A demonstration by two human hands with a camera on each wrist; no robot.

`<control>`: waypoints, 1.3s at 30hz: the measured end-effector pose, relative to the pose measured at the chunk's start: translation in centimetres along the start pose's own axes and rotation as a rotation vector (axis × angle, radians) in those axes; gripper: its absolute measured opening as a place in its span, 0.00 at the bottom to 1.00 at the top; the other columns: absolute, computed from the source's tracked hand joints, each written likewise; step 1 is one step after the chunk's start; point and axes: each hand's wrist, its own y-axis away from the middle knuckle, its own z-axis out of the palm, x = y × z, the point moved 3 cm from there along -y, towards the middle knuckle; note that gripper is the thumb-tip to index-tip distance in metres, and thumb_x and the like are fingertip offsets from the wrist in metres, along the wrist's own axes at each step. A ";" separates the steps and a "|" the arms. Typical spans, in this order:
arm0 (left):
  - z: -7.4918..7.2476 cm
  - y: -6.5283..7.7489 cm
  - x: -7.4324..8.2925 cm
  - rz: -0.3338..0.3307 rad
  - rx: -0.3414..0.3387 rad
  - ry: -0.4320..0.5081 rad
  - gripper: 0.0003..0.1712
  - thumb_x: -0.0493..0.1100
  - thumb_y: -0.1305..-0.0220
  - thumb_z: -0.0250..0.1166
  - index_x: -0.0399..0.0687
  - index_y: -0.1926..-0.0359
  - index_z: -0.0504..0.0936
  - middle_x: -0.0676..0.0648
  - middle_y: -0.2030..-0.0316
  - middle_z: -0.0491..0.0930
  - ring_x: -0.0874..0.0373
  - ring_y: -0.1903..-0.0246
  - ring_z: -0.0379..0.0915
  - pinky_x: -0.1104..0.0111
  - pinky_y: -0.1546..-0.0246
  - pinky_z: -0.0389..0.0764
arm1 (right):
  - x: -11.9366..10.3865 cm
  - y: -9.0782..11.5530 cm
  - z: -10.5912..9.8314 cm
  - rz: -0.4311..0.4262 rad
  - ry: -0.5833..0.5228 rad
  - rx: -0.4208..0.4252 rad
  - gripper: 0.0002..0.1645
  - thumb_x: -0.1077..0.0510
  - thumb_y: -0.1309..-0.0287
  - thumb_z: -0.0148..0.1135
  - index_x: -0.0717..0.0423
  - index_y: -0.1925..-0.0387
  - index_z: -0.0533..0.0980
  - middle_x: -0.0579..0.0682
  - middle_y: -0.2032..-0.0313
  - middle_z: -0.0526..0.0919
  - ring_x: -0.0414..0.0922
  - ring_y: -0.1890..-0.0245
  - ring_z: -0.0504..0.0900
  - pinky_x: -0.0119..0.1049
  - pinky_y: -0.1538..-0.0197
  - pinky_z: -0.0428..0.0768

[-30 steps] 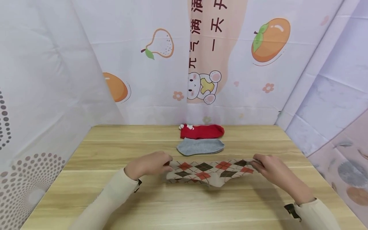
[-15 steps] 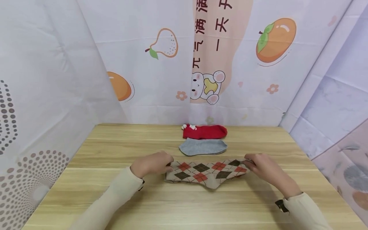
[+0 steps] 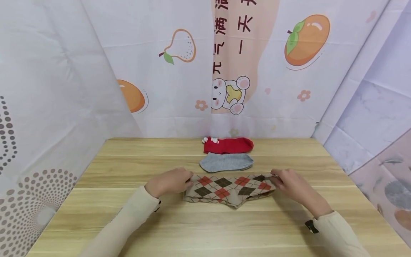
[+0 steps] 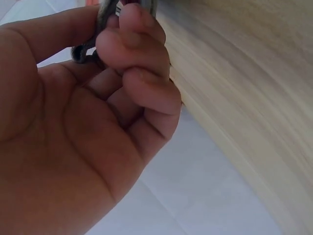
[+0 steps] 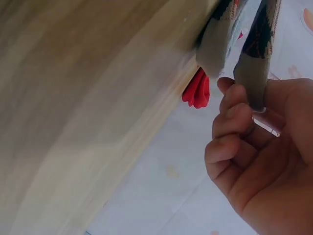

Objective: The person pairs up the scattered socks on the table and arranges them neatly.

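Note:
A pair of beige argyle socks (image 3: 221, 190), with rust and dark brown diamonds, stretches sideways between both hands, low over the wooden table. At the cuff end my left hand (image 3: 171, 181) pinches the fabric; in the left wrist view the greyish cuff edge (image 4: 102, 22) shows between thumb and curled fingers. My right hand (image 3: 290, 184) pinches the toe end. The right wrist view has one beige toe (image 5: 252, 81) between thumb and fingertips, while a second toe (image 5: 212, 54) hangs apart from it, nearer the table. The heel points toward the person.
Beyond the argyle pair lie grey socks (image 3: 226, 162), and behind those red socks (image 3: 228, 145) with white trim, near the table's (image 3: 154, 228) back edge. A printed curtain (image 3: 179, 89) rises right behind that edge.
My right hand has moved a little left, closer to my left hand. Between them the argyle socks have come down and slackened slightly. Both hands keep their pinch. The camera has shifted slightly.

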 end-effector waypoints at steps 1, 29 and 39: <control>0.1 -0.1 -0.1 0.001 0.001 -0.008 0.10 0.41 0.28 0.60 0.47 0.69 0.76 0.54 0.81 0.67 0.64 0.81 0.62 0.69 0.77 0.69 | 0.1 0.0 0.1 -0.003 0.018 0.004 0.17 0.63 0.38 0.65 0.46 0.79 0.70 0.37 0.85 0.64 0.34 0.84 0.62 0.31 0.79 0.65; 0.7 1.5 6.9 0.299 0.246 -0.317 0.16 0.42 0.35 0.67 0.45 0.47 0.82 0.48 0.57 0.80 0.55 0.57 0.76 0.64 0.54 0.79 | -7.1 0.3 -0.6 -0.324 0.031 0.044 0.15 0.67 0.48 0.73 0.61 0.57 0.82 0.51 0.63 0.84 0.46 0.62 0.82 0.42 0.60 0.83; 2.1 0.9 7.6 0.326 0.224 -0.378 0.01 0.42 0.37 0.68 0.54 0.64 0.84 0.56 0.70 0.77 0.61 0.70 0.72 0.68 0.63 0.70 | -7.7 0.9 1.1 -0.291 0.032 -0.057 0.16 0.65 0.43 0.69 0.63 0.52 0.81 0.53 0.57 0.83 0.48 0.56 0.81 0.44 0.54 0.82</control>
